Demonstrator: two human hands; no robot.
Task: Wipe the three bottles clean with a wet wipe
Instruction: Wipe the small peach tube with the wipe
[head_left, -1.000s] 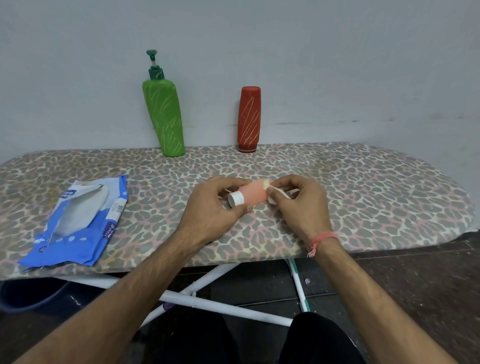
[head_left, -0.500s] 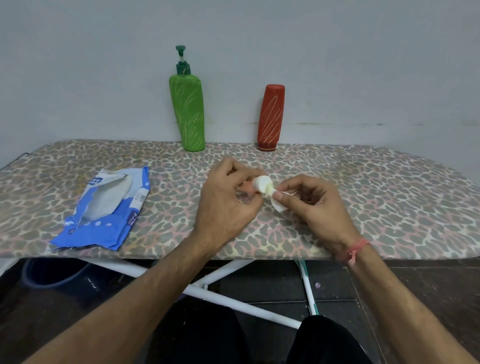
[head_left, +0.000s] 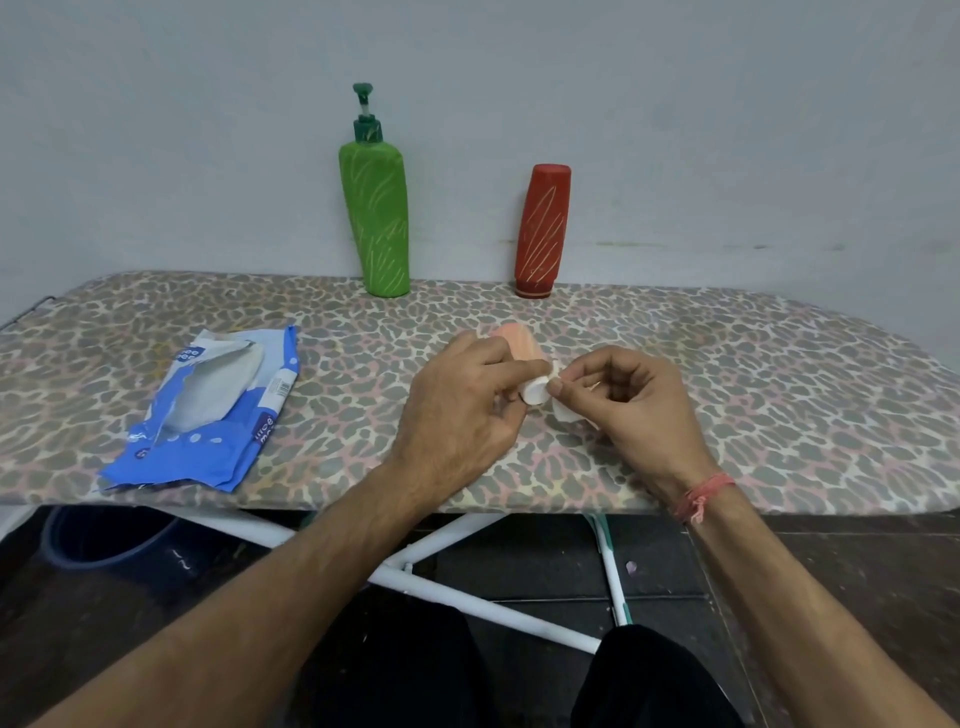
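My left hand (head_left: 462, 410) grips a small orange bottle (head_left: 517, 340) with a white cap, its cap end pointing toward me, low over the leopard-print ironing board (head_left: 779, 395). My right hand (head_left: 631, 402) pinches a white wet wipe (head_left: 563, 410) against the cap. A tall green pump bottle (head_left: 375, 218) and a red bottle (head_left: 543, 231) stand upright at the back of the board against the wall. Much of the orange bottle is hidden behind my left hand.
An opened blue wet-wipe pack (head_left: 213, 408) lies on the board at the left. White board legs (head_left: 467, 597) cross underneath, and a dark blue bucket (head_left: 104, 540) sits on the floor below the left end. The grey wall stands right behind the board.
The orange bottle has turned from lying sideways between my hands to cap-toward-me, and my right hand with the wipe has shifted from its body to the white cap. The camera view also shifted.
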